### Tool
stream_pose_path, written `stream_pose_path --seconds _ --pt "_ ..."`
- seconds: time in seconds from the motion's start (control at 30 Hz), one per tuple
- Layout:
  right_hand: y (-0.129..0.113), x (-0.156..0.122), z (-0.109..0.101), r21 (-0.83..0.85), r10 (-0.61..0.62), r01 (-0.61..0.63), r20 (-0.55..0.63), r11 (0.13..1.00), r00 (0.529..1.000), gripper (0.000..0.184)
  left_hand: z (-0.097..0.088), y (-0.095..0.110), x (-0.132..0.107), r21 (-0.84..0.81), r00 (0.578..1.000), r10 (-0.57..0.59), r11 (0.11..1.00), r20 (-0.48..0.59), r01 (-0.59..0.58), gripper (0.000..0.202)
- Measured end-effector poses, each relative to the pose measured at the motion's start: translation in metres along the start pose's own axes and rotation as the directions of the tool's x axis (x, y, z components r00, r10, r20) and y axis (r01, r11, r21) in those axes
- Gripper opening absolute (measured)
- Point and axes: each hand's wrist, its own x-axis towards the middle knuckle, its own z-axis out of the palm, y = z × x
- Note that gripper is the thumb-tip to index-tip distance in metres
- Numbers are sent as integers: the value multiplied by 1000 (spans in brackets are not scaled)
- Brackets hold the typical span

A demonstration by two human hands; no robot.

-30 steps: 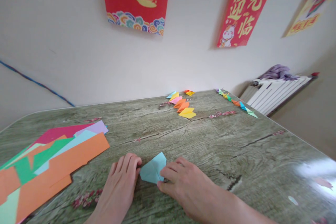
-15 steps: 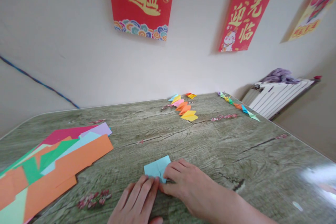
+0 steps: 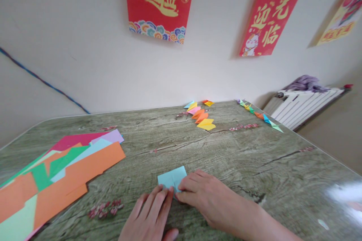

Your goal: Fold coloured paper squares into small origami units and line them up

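Note:
A small folded light-blue paper lies flat on the wood-grain table near its front edge. My left hand lies flat with its fingers stretched out, the fingertips pressing the paper's near edge. My right hand rests beside it, fingers curled down onto the paper's right corner. Only the far half of the paper shows beyond the fingers.
A fanned pile of coloured paper sheets, mostly orange and green, covers the table's left side. Several small folded paper pieces sit in a row at the far edge, another row along the far right edge. A white radiator stands at the right.
The blue paper went from a raised pointed flap to a flat square. My left hand moved right, from beside the paper onto its near edge. The view tilted up slightly.

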Motion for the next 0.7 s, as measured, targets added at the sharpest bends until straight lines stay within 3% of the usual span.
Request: stream_pose_path --seconds 0.4,0.7 --pt "-3 0 0 -27 -8 7 -23 1000 1000 18 -1 6 -5 13 995 -32 999 95 31 52" --pt "-7 2 10 -156 -48 36 -73 987 996 16 6 -17 -6 76 993 -114 990 -33 117 67"
